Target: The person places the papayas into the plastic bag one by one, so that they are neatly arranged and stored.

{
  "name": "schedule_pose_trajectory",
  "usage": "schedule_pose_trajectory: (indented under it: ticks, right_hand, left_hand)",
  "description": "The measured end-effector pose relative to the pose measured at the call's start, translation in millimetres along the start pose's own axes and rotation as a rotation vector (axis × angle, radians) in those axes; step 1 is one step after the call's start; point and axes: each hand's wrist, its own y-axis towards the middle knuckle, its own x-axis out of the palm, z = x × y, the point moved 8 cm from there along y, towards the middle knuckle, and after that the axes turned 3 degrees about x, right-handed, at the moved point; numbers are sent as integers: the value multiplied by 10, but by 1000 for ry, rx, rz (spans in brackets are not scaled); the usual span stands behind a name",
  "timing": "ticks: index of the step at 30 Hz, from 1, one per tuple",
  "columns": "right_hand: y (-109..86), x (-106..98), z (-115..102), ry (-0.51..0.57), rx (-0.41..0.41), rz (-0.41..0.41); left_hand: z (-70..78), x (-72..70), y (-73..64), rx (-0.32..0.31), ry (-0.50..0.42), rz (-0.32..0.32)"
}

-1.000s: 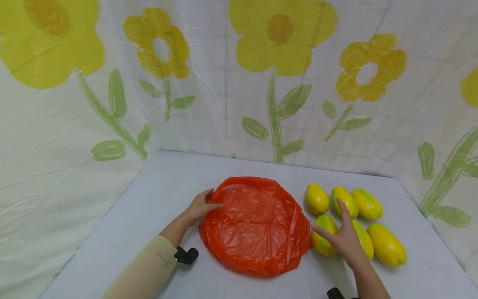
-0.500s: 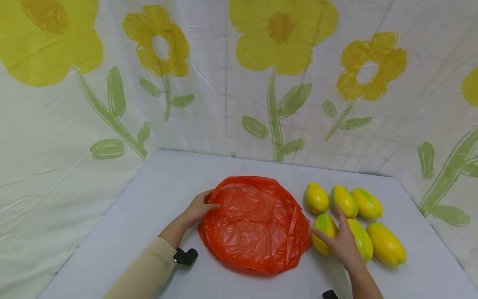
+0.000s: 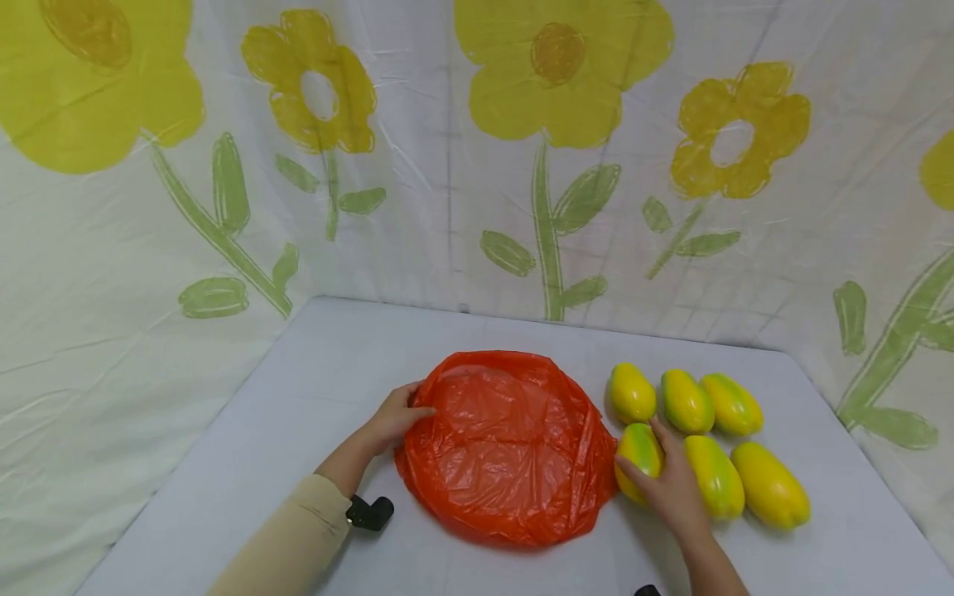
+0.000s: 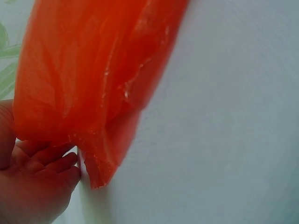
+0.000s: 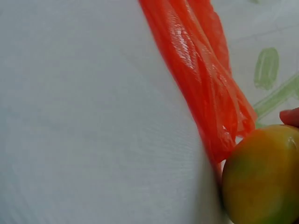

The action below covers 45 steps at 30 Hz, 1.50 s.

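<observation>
A round, wrinkled red plastic bag (image 3: 507,447) lies spread on the white table, its rim standing up. At its left edge my left hand (image 3: 391,418) grips the rim, thumb on the inner side; in the left wrist view the fingers (image 4: 60,163) curl behind the plastic. Just right of the bag, my right hand (image 3: 674,488) holds a yellow-green mango (image 3: 638,451), thumb on its near side and forefinger along its right. The right wrist view has this mango (image 5: 261,177) close against the bag's edge (image 5: 210,107), with one fingertip (image 5: 289,116) above it.
Several more mangoes stand on the table's right side: one behind the held mango (image 3: 633,393), two at the back right (image 3: 687,401), and two right of my hand (image 3: 771,487). A flower-printed curtain (image 3: 417,207) closes off the back and sides of the table (image 3: 335,356).
My right hand has moved left and closed round the near-left mango, which has shifted slightly left and tilted. The left hand stays at the bag's rim, thumb a little further left.
</observation>
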Motion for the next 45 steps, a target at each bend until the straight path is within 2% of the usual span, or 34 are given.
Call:
schedule_pose_trajectory:
  ticks: [6,10,24,45]
  right_hand:
    - [-23,66,61,4,19,-14]
    - [-26,110,134,57,54,-40]
    - [-7,130,234,165,132,-18]
    - [-9,131,194,170,109,-5]
  left_hand:
    - [14,17,-5,-18,-21,-4]
    - [26,25,2,-22,-22,-15]
    - [15,9,-3,-24,-24,-22]
    - [12,4,-16,-23,-30,-26]
